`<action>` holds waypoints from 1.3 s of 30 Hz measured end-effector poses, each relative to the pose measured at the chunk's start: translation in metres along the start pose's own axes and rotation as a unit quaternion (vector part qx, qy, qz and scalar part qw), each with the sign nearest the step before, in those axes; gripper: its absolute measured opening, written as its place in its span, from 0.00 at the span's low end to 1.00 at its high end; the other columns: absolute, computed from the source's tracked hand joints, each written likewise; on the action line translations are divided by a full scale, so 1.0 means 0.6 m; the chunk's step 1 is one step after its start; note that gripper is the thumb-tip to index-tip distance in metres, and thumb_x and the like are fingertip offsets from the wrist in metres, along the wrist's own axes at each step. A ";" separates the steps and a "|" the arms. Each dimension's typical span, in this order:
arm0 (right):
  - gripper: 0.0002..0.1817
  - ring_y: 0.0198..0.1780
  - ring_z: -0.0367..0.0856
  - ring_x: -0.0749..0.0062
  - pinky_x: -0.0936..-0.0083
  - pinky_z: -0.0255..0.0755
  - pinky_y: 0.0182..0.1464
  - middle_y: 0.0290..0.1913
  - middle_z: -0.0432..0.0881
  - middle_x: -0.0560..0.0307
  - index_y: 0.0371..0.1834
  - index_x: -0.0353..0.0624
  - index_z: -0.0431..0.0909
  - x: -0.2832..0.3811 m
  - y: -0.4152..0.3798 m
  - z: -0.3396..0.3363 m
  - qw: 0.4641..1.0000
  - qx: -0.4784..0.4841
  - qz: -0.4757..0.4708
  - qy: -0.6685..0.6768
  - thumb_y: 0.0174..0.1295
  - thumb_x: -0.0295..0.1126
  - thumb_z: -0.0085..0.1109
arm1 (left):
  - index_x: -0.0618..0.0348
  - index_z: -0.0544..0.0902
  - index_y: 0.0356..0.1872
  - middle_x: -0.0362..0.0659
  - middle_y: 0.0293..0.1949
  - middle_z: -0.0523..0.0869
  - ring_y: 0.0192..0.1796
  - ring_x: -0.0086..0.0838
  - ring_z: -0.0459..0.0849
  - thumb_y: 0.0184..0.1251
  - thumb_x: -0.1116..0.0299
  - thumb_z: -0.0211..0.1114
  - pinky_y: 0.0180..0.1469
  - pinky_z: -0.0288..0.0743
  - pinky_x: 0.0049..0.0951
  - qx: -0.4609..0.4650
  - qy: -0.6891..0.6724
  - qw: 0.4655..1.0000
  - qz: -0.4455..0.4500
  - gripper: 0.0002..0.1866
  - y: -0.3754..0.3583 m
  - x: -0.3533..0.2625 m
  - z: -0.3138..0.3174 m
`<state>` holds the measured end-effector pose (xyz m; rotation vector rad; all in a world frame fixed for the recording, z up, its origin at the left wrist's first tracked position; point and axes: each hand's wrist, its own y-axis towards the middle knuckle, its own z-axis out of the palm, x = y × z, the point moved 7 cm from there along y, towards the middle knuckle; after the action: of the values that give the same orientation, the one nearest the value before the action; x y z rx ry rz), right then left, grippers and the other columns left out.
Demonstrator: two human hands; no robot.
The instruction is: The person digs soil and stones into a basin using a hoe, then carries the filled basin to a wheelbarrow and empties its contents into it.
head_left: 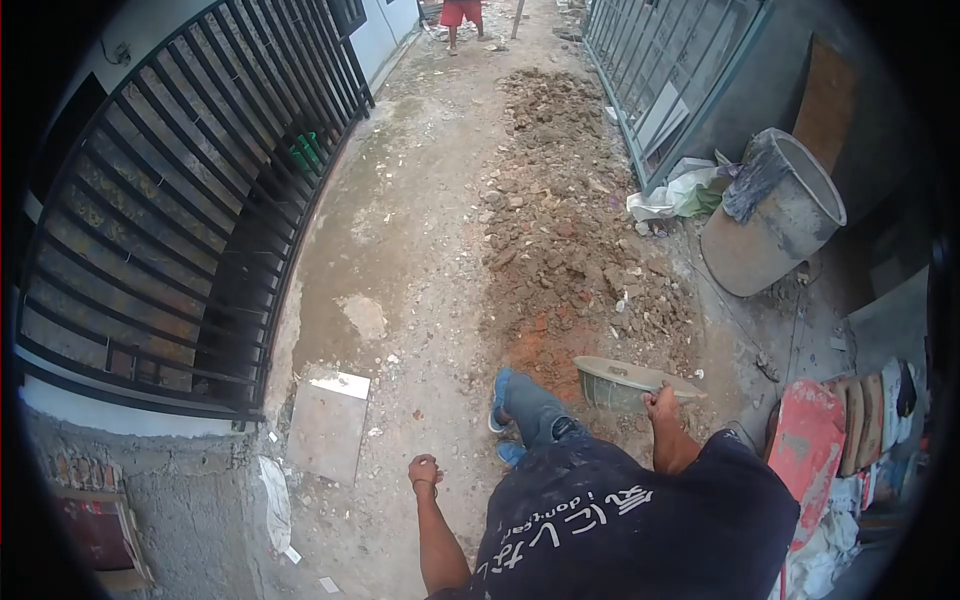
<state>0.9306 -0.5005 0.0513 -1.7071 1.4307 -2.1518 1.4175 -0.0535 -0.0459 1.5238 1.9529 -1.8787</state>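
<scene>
My right hand (660, 399) is closed on the rim of a grey-green bucket (615, 392), which is tilted beside my leg at the near end of a long heap of brown soil and rubble (575, 230). Reddish soil lies just beyond the bucket. My left hand (425, 470) hangs over the concrete path (400, 330) with its fingers curled and nothing visible in them. A flat grey board (328, 430) lies on the ground to its left.
A black barred fence (190, 200) runs along the left. On the right are a blue-grey metal gate (660, 80), a large dirty barrel (770, 215), white sacks (690, 190) and a red worn object (808, 440). A person in red shorts (461, 13) stands far ahead.
</scene>
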 end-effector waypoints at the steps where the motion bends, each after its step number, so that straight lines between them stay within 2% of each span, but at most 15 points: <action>1: 0.17 0.20 0.63 0.73 0.74 0.69 0.23 0.29 0.70 0.49 0.41 0.33 0.71 -0.015 -0.009 0.020 1.000 -0.001 -0.002 0.002 0.61 0.37 0.58 | 0.60 0.78 0.48 0.47 0.29 0.83 0.23 0.33 0.84 0.66 0.68 0.58 0.21 0.80 0.29 0.008 -0.003 1.000 0.024 0.12 0.015 -0.054 0.002; 4: 0.18 0.24 0.67 0.68 0.69 0.73 0.26 0.32 0.73 0.45 0.41 0.31 0.71 -0.062 -0.025 0.097 1.000 0.000 0.016 0.011 0.60 0.38 0.58 | 0.59 0.79 0.47 0.46 0.29 0.83 0.23 0.30 0.85 0.65 0.69 0.59 0.20 0.80 0.28 0.029 -0.008 0.996 0.078 0.11 0.042 -0.205 -0.004; 7: 0.17 0.19 0.63 0.72 0.71 0.74 0.25 0.31 0.71 0.46 0.41 0.32 0.70 -0.111 -0.059 0.187 0.998 -0.017 0.021 0.064 0.63 0.38 0.55 | 0.59 0.78 0.48 0.47 0.30 0.83 0.23 0.31 0.85 0.65 0.69 0.59 0.20 0.79 0.28 0.085 -0.017 0.990 0.111 0.12 0.097 -0.313 -0.022; 10: 0.16 0.21 0.65 0.69 0.69 0.77 0.28 0.30 0.71 0.45 0.39 0.31 0.69 -0.156 -0.074 0.274 0.994 -0.044 0.029 0.099 0.63 0.37 0.56 | 0.62 0.77 0.49 0.49 0.31 0.83 0.23 0.33 0.84 0.66 0.68 0.57 0.20 0.80 0.30 0.073 0.017 0.995 0.063 0.14 0.184 -0.361 -0.073; 15: 0.15 0.26 0.71 0.65 0.69 0.78 0.30 0.34 0.75 0.42 0.44 0.28 0.70 -0.212 -0.119 0.328 0.988 -0.017 0.050 0.146 0.64 0.32 0.53 | 0.66 0.75 0.50 0.59 0.33 0.83 0.27 0.46 0.85 0.63 0.69 0.56 0.25 0.83 0.41 0.093 0.160 0.978 -0.095 0.16 0.278 -0.302 -0.204; 16: 0.15 0.26 0.71 0.65 0.69 0.78 0.30 0.34 0.75 0.42 0.44 0.28 0.70 -0.211 -0.135 0.326 0.984 -0.033 0.053 0.164 0.64 0.32 0.53 | 0.66 0.75 0.50 0.59 0.33 0.83 0.27 0.46 0.85 0.63 0.69 0.56 0.25 0.83 0.41 0.100 0.182 0.974 -0.086 0.16 0.322 -0.325 -0.213; 21: 0.16 0.30 0.71 0.69 0.70 0.77 0.35 0.41 0.77 0.44 0.50 0.29 0.69 -0.190 -0.232 0.281 0.968 -0.092 0.067 0.226 0.66 0.32 0.51 | 0.64 0.75 0.51 0.57 0.33 0.84 0.28 0.45 0.85 0.63 0.69 0.57 0.25 0.82 0.42 0.175 0.285 0.938 0.090 0.16 0.419 -0.397 -0.078; 26: 0.14 0.29 0.70 0.72 0.69 0.76 0.37 0.40 0.76 0.47 0.50 0.34 0.70 -0.249 -0.297 0.216 0.949 -0.115 0.072 0.284 0.67 0.33 0.50 | 0.63 0.75 0.52 0.55 0.34 0.85 0.29 0.44 0.86 0.64 0.68 0.58 0.26 0.82 0.42 0.271 0.352 0.852 0.276 0.16 0.487 -0.540 -0.057; 27: 0.13 0.28 0.69 0.73 0.69 0.75 0.36 0.38 0.76 0.49 0.49 0.36 0.71 -0.266 -0.318 0.206 0.945 -0.117 0.072 0.296 0.68 0.33 0.50 | 0.63 0.75 0.52 0.55 0.34 0.85 0.29 0.44 0.86 0.64 0.68 0.58 0.26 0.82 0.42 0.283 0.368 0.839 0.284 0.16 0.496 -0.571 -0.086; 28: 0.13 0.28 0.69 0.73 0.69 0.75 0.36 0.38 0.76 0.49 0.49 0.36 0.71 -0.291 -0.339 0.193 0.937 -0.131 0.073 0.315 0.68 0.33 0.50 | 0.62 0.75 0.51 0.53 0.33 0.85 0.28 0.42 0.86 0.64 0.68 0.57 0.25 0.82 0.40 0.285 0.372 0.862 0.191 0.16 0.480 -0.619 -0.048; 29: 0.12 0.27 0.69 0.74 0.69 0.75 0.36 0.36 0.76 0.50 0.49 0.37 0.71 -0.316 -0.359 0.180 0.932 -0.135 0.061 0.331 0.67 0.33 0.50 | 0.61 0.75 0.51 0.52 0.33 0.85 0.28 0.40 0.86 0.65 0.68 0.57 0.25 0.81 0.38 0.281 0.375 0.878 0.098 0.15 0.392 -0.685 -0.011; 33: 0.11 0.24 0.67 0.77 0.69 0.74 0.36 0.31 0.75 0.53 0.46 0.39 0.72 -0.432 -0.465 0.115 0.895 -0.202 0.041 0.395 0.66 0.33 0.52 | 0.61 0.75 0.49 0.51 0.31 0.84 0.25 0.37 0.85 0.65 0.69 0.56 0.23 0.80 0.35 0.327 0.406 0.846 0.111 0.13 0.427 -0.788 0.055; 35: 0.09 0.24 0.66 0.77 0.69 0.74 0.36 0.31 0.75 0.55 0.43 0.41 0.73 -0.516 -0.525 0.076 0.881 -0.250 0.030 0.399 0.65 0.34 0.54 | 0.61 0.75 0.48 0.51 0.31 0.84 0.24 0.37 0.84 0.65 0.69 0.56 0.21 0.79 0.33 0.342 0.460 0.808 0.135 0.12 0.443 -0.822 0.080; 37: 0.12 0.28 0.71 0.71 0.68 0.76 0.34 0.33 0.77 0.52 0.45 0.40 0.74 -0.622 -0.589 0.039 0.864 -0.292 0.040 0.407 0.64 0.34 0.56 | 0.62 0.75 0.48 0.51 0.30 0.83 0.23 0.37 0.84 0.65 0.70 0.55 0.19 0.78 0.31 0.355 0.490 0.781 0.154 0.12 0.440 -0.846 0.104; 39: 0.11 0.25 0.70 0.73 0.68 0.76 0.32 0.30 0.76 0.53 0.43 0.41 0.73 -0.705 -0.685 0.025 0.839 -0.346 0.047 0.417 0.63 0.35 0.57 | 0.62 0.76 0.47 0.51 0.30 0.83 0.21 0.36 0.84 0.66 0.71 0.55 0.19 0.78 0.31 0.378 0.535 0.730 0.195 0.11 0.440 -0.850 0.128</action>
<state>1.3045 -0.0459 0.0097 -0.6434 2.6853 -2.6382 1.8063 -0.4722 0.0497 3.4708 0.6157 -1.7712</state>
